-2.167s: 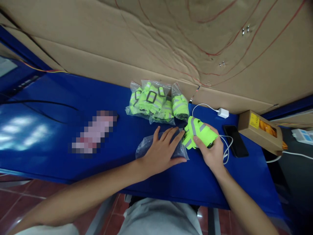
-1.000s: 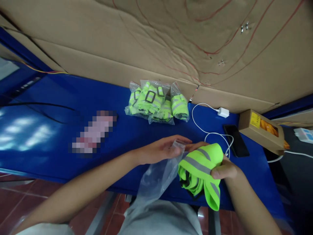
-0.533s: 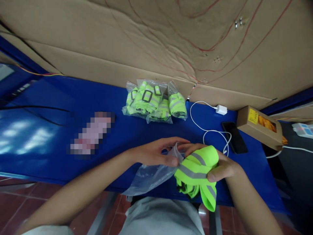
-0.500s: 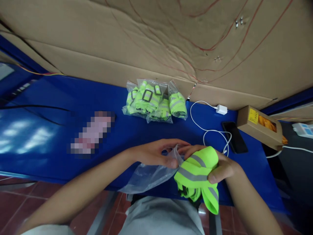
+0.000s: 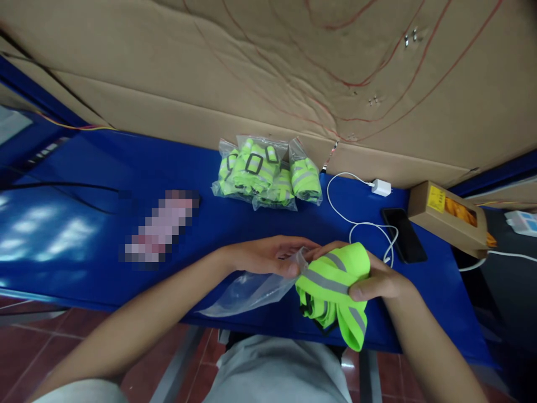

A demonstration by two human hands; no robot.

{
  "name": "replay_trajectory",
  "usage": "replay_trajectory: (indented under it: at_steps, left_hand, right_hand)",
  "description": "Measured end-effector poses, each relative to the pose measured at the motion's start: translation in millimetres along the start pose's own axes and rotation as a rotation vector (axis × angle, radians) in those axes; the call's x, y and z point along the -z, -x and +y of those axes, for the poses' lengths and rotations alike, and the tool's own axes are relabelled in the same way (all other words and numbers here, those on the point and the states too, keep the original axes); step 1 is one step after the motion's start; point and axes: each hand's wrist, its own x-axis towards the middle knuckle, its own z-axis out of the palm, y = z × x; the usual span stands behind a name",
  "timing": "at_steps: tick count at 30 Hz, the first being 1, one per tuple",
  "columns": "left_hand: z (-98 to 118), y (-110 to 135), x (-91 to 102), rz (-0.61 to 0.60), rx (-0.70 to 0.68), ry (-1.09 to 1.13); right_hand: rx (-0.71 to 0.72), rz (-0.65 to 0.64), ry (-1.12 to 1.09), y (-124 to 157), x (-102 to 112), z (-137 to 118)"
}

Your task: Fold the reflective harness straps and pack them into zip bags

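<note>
My right hand (image 5: 371,280) is closed around a folded bundle of neon-yellow reflective strap (image 5: 331,277) with grey stripes, thumb on its near face. One loop of the strap hangs down, and dark buckle parts show underneath. Beside it, my left hand (image 5: 272,256) pinches the mouth of a clear plastic bag (image 5: 251,291) between thumb and fingers. The bag droops to the left over the table's front edge and looks flat. Its opening touches the left side of the bundle; the fingertips of both hands meet behind and are partly hidden.
Several bagged reflective straps (image 5: 264,173) lie against the cardboard wall (image 5: 168,106). To the right are a white charger (image 5: 381,187) with its cable, a black phone (image 5: 403,235) and a cardboard box (image 5: 447,218) with orange contents. A blurred-out pinkish object (image 5: 161,226) lies left on the blue table (image 5: 96,268).
Both hands have shifted slightly up and left, with the strap bundle closer to the bag's mouth. The bag's hanging end has risen a little. Both grips remain.
</note>
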Motion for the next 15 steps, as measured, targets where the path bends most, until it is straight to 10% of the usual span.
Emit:
replay_trajectory:
  at_steps: [6,15]
  left_hand:
    - [2,-1,-2.7,0.06,0.019,0.112]
    - [8,0,6.9,0.338,-0.106,0.222]
  right_hand:
    - [-0.062,-0.183,-0.03,-3,1,4]
    - [0.003,-0.064,0.186,7,9,-7]
